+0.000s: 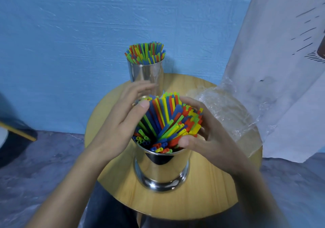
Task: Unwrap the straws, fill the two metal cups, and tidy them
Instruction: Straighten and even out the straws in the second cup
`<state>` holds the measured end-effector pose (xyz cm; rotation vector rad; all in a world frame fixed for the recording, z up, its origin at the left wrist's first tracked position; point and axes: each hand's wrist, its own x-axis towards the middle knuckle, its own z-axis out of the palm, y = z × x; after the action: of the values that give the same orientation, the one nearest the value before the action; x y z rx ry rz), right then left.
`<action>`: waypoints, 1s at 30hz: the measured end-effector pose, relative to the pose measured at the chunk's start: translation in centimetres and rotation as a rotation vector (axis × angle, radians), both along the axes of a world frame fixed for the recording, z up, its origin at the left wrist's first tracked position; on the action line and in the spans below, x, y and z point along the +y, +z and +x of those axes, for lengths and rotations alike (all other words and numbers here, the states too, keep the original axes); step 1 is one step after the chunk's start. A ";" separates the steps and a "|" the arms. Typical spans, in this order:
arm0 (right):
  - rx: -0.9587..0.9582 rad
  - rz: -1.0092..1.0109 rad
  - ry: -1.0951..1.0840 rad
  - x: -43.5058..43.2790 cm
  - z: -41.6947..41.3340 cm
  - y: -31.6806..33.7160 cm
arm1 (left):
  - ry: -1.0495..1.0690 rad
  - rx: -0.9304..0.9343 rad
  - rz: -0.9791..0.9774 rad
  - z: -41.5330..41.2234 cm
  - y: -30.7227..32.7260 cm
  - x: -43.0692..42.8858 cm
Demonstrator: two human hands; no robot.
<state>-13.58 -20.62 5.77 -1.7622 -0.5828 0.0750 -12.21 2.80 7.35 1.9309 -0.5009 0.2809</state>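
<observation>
The right hand [211,131] curls its fingers and thumb round the right side of the fanned straws [168,120]. The left hand [123,120] presses their left side with the thumb, its fingers straight and blurred. The straws stand in the near metal cup [161,171] on a round wooden table [193,201]. Both forearms reach in from below. Behind stands the far metal cup [146,74], 1 of 2, also full, and a crumpled clear wrapper [226,111] lies to the right.

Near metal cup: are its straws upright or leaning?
Leaning. The straws in the near metal cup fan toward the right hand gripping them; the left hand touches their other side.
</observation>
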 end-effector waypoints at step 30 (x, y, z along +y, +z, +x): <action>-0.039 -0.410 -0.309 2.7 3.5 -5.4 | 0.141 0.269 -0.013 0.7 -8.0 2.3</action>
<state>-10.06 -17.89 0.37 -2.2388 -0.3296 -0.0601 -11.48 5.12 -0.67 1.9578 -0.1860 0.1109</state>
